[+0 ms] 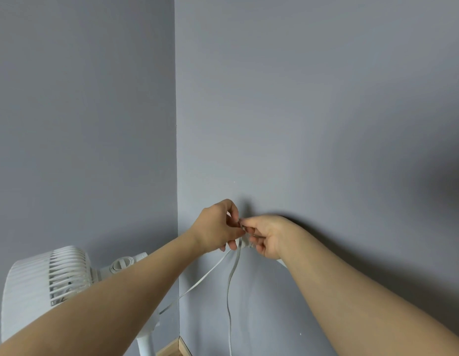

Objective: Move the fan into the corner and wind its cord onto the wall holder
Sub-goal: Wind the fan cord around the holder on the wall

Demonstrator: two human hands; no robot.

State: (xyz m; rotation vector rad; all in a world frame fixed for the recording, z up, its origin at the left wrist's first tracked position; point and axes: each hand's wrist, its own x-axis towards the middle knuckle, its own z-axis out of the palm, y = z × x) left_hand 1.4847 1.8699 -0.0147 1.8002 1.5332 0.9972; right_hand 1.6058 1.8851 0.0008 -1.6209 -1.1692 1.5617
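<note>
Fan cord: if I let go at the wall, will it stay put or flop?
Probably floppy: the cord hangs in slack curves below the left hand and right hand, so loose turns may sag. It looks flat, so it could twist while winding. It seems light; fingertip pinches manage it.
</note>
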